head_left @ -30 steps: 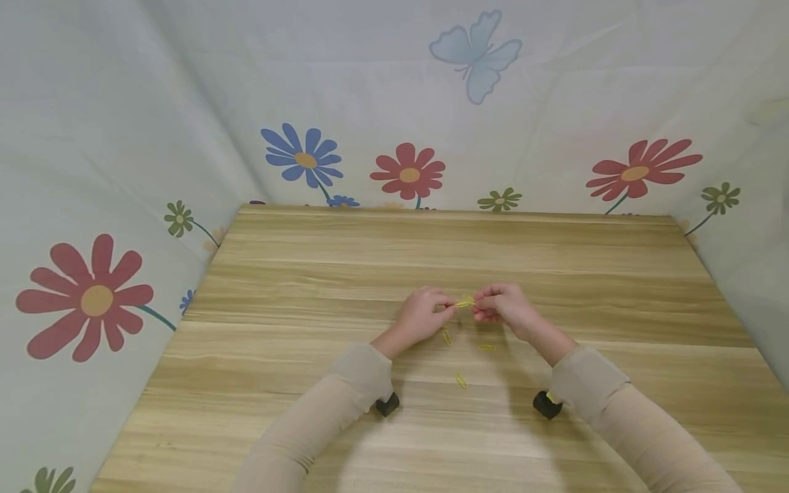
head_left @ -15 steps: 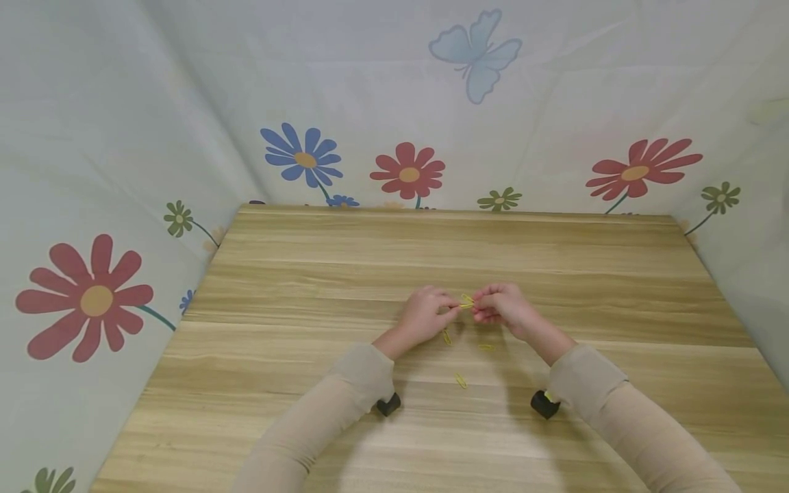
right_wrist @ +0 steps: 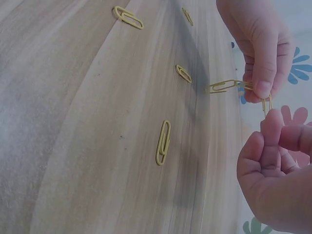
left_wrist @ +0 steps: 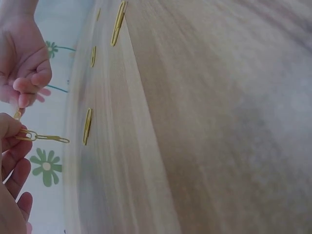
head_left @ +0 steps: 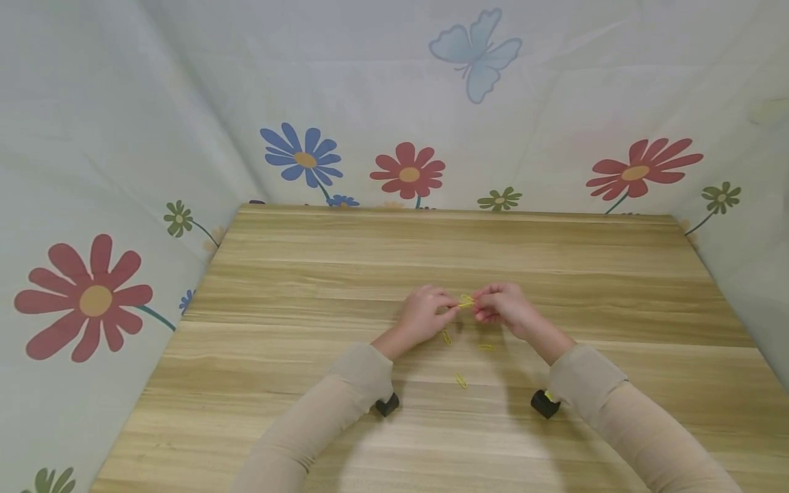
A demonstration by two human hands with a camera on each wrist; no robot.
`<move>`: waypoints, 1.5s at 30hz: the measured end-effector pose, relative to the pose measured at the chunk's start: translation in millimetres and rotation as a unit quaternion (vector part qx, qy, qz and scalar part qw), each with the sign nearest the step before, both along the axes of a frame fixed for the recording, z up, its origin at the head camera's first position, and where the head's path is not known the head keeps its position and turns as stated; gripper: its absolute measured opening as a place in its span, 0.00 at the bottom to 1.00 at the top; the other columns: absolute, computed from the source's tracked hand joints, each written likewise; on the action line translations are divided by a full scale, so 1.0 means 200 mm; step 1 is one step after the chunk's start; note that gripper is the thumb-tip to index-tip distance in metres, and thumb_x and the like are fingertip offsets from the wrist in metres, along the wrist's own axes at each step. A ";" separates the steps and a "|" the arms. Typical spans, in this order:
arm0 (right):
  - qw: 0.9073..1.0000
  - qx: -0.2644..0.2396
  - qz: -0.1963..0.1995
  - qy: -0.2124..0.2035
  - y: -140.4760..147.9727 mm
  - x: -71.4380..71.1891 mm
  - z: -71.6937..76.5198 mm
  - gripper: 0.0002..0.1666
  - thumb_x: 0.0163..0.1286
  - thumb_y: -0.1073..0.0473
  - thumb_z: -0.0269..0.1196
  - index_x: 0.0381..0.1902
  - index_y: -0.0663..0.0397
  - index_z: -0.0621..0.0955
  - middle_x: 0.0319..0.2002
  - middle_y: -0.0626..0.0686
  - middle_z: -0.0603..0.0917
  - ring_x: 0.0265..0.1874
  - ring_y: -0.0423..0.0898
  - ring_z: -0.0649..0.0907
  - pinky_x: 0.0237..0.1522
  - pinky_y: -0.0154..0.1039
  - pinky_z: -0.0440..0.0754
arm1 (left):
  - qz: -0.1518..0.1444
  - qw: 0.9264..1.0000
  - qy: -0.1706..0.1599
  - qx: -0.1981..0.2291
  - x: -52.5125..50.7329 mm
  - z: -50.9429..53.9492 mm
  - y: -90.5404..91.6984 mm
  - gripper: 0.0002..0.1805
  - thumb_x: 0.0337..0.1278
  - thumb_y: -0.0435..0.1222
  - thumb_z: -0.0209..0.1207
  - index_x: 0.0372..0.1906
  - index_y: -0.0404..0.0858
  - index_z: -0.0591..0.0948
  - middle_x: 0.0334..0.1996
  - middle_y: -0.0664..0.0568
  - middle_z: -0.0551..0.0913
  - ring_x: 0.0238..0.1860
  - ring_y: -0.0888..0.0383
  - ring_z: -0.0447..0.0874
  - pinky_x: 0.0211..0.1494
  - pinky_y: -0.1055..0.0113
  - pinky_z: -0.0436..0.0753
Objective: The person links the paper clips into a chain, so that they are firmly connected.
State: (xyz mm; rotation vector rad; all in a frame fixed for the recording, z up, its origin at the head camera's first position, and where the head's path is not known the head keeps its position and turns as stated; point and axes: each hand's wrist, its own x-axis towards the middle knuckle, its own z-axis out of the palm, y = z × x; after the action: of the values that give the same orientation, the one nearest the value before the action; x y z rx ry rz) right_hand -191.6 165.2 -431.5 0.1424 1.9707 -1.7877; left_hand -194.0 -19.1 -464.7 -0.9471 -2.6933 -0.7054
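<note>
My left hand [head_left: 425, 315] pinches linked yellow paper clips between thumb and fingers, above the table. One linked paper clip [left_wrist: 52, 138] sticks out loose from its fingertips in the left wrist view. Opposite, my right hand [head_left: 508, 309] pinches a yellow paper clip [right_wrist: 266, 105] that spans the small gap between both hands' fingertips. Whether this clip is hooked into the others is hidden by the fingers. Several loose yellow paper clips lie on the wood below, among them one paper clip [right_wrist: 163, 143] close to the right hand in the right wrist view.
The wooden table [head_left: 345, 253] has loose paper clips in front of the hands, such as a paper clip [head_left: 461, 380] between the forearms and another paper clip [head_left: 487, 347] farther back. A flower-printed curtain [head_left: 345, 82] stands along the table's back and sides.
Both hands stay nearly in place. The fingertips have drawn slightly closer together, and the clips between them have shifted and turned a little. The loose clips on the table have not moved.
</note>
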 end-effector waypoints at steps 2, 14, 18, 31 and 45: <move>1.000 0.017 0.001 0.015 0.00 0.00 0.00 0.11 0.59 0.69 0.53 0.39 0.73 0.70 0.19 0.47 0.80 0.17 0.36 0.78 0.28 0.32 0.79 | 0.000 1.000 0.000 0.010 0.00 0.00 0.00 0.09 0.52 0.41 0.56 0.33 0.45 0.84 0.34 0.55 0.84 0.37 0.59 0.77 0.40 0.68 0.75; 0.996 0.069 0.003 0.052 -0.02 0.01 0.00 0.14 0.61 0.70 0.53 0.42 0.78 0.71 0.23 0.51 0.80 0.19 0.37 0.80 0.30 0.32 0.80 | 0.017 0.999 -0.031 0.035 0.00 0.01 0.01 0.09 0.51 0.40 0.57 0.33 0.43 0.84 0.35 0.54 0.84 0.39 0.58 0.78 0.44 0.66 0.76; 0.995 0.073 0.011 0.063 -0.02 0.02 0.01 0.14 0.61 0.70 0.53 0.42 0.78 0.71 0.26 0.56 0.81 0.20 0.37 0.80 0.32 0.34 0.81 | 0.022 0.998 -0.046 0.032 0.00 0.02 0.01 0.09 0.52 0.41 0.56 0.34 0.43 0.84 0.35 0.54 0.84 0.39 0.57 0.78 0.45 0.65 0.75; 0.991 0.093 0.023 0.090 -0.03 0.03 0.00 0.13 0.61 0.71 0.52 0.41 0.80 0.72 0.28 0.60 0.81 0.22 0.40 0.81 0.31 0.33 0.81 | 0.028 0.998 -0.063 0.015 0.00 0.03 0.02 0.10 0.51 0.42 0.54 0.32 0.44 0.84 0.32 0.57 0.84 0.38 0.59 0.78 0.45 0.67 0.75; 0.987 0.114 0.020 0.112 -0.05 0.03 -0.01 0.11 0.61 0.72 0.53 0.39 0.78 0.73 0.30 0.64 0.81 0.24 0.42 0.82 0.32 0.35 0.81 | 0.054 0.996 -0.070 0.012 0.00 0.02 0.03 0.09 0.48 0.42 0.54 0.29 0.46 0.84 0.29 0.60 0.83 0.34 0.63 0.76 0.44 0.66 0.73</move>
State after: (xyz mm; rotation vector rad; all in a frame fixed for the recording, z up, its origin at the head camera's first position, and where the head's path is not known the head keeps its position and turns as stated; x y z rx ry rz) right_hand -185.5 155.9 -434.0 -0.0263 2.3169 -1.6074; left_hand -193.1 -13.4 -460.2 -0.7666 -2.8240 -0.8065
